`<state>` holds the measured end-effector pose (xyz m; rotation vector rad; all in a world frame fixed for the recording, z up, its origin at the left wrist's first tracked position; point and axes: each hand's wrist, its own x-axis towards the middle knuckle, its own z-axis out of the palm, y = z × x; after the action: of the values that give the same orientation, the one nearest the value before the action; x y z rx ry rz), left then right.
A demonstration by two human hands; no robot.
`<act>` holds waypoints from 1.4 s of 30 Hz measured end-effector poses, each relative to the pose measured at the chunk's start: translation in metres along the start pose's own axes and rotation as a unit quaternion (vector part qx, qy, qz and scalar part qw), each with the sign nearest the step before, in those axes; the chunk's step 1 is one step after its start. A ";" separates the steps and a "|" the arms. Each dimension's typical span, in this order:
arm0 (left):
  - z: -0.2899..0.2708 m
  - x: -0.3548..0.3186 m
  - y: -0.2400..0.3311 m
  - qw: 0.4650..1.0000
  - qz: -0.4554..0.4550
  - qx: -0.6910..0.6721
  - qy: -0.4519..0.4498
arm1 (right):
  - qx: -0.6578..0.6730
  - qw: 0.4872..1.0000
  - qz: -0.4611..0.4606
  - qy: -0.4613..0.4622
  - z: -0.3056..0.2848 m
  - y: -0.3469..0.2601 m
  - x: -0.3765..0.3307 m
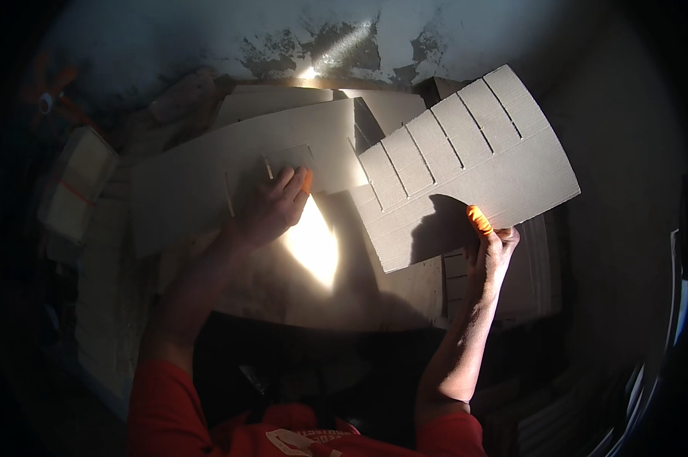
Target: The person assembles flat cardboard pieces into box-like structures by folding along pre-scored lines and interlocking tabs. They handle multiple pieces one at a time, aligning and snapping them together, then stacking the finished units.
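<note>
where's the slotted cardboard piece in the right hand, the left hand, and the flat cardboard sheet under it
slotted cardboard piece [473, 164], head view, middle of its face
left hand [271, 209], head view, back of hand
flat cardboard sheet [191, 186], head view, bare left part
</note>
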<state>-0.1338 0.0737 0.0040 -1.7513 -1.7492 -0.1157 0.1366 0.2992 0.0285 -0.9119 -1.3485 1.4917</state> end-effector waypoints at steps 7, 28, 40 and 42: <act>-0.023 0.011 0.040 0.999 0.044 -0.018 0.006 | 0.033 0.998 -0.049 -0.009 0.002 0.009 0.000; -0.056 -0.025 0.095 0.980 0.007 -0.201 0.013 | -0.030 0.999 -0.002 0.039 0.015 -0.008 -0.010; 0.053 0.089 0.027 0.948 -0.201 -0.242 -0.044 | -0.082 0.996 0.018 0.018 0.015 -0.005 -0.009; 0.084 0.109 0.034 0.957 -0.219 -0.190 -0.021 | -0.083 0.996 0.018 0.020 0.017 -0.001 -0.006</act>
<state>-0.1231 0.2126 -0.0210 -1.5864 -2.2373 -0.6470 0.1233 0.2877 0.0315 -1.0708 -1.4501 1.3973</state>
